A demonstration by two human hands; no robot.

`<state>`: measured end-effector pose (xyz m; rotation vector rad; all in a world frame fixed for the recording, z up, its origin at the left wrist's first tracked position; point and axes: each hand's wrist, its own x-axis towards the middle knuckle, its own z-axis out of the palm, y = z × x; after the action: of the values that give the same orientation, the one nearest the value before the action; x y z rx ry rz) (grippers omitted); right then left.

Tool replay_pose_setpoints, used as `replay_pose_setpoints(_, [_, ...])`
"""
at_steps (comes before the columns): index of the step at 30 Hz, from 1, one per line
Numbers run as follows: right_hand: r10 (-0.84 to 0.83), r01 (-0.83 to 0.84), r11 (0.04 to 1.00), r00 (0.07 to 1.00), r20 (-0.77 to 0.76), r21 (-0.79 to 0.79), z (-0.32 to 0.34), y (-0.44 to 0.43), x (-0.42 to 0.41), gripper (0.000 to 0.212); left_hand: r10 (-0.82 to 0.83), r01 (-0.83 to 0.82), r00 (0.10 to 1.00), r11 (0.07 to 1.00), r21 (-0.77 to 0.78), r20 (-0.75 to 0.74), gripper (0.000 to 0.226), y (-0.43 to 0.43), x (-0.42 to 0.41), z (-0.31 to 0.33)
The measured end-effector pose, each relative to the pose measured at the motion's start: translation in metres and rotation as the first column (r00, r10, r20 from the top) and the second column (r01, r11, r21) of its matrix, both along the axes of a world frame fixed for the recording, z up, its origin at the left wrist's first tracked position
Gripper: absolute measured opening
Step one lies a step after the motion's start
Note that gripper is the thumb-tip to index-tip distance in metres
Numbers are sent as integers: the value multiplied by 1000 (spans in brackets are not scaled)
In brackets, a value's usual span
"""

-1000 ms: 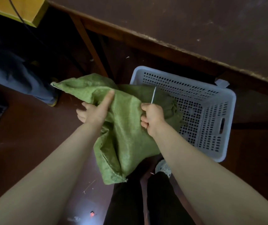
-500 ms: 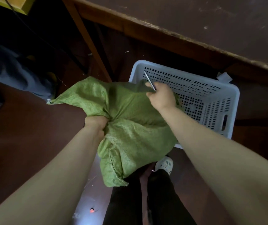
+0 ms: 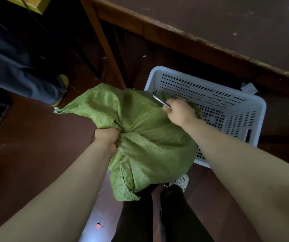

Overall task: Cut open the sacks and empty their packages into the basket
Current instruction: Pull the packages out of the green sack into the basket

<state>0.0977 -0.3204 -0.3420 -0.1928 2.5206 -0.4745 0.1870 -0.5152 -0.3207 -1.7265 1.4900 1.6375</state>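
Note:
A green woven sack (image 3: 145,135) hangs crumpled between my arms, its far end draped over the near left rim of the white perforated basket (image 3: 227,95). My left hand (image 3: 107,138) grips a bunched fold at the sack's middle. My right hand (image 3: 180,112) holds the sack's far end inside the basket and also grips a thin metal blade (image 3: 161,101) that points up and left. No packages show in the basket.
The basket stands on the dark floor beside a wooden table edge (image 3: 192,41) and its leg (image 3: 105,42). Another person's trouser leg and yellow-soled shoe (image 3: 59,89) are at the left. My own legs and a white shoe (image 3: 181,182) are below the sack.
My left hand went from lying flat on the sack to gripping a bunched fold. My right hand carried the sack's end and the blade forward over the basket.

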Motion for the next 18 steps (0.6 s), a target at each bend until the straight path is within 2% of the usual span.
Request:
replay_pose_setpoints(2, [-251,253,947,967,34,-198,12,3,0,18,51,-50,998,998,27,-46,36,3,-10,7])
replay_pose_setpoints(4, [-427,408,844,904,22,-349,33,1,-4,20,76,-71,991,996,50,-107,43,7,-23,15])
replay_pose_setpoints(6, [-533,446,746,845,-41,-494,59,-3,-6,17,94,-83,983,993,80,-158,47,12,-34,27])
replay_pose_setpoints(8, [-609,424,661,785,-112,-619,80,-7,3,14,140,-103,966,980,172,-215,40,17,-45,42])
replay_pose_setpoints(9, [-625,404,647,767,-147,-646,84,-8,11,14,170,-116,956,968,224,-240,34,19,-48,48])
replay_pose_setpoints(11, [-601,396,684,782,-165,-613,81,-7,24,10,193,-118,940,957,264,-280,30,20,-51,54])
replay_pose_setpoints(13, [-601,459,708,791,-116,-536,77,-2,25,9,131,-88,958,981,175,-255,33,17,-49,51])
replay_pose_setpoints(15, [-654,500,666,748,-111,-554,81,4,11,10,94,-70,974,991,117,-208,36,11,-50,48])
replay_pose_setpoints(16, [-668,480,645,733,-132,-595,85,5,9,11,93,-69,975,990,122,-200,40,8,-52,48])
replay_pose_setpoints(18, [-637,403,672,742,-207,-622,88,5,17,13,106,-82,975,988,129,-194,46,2,-57,48])
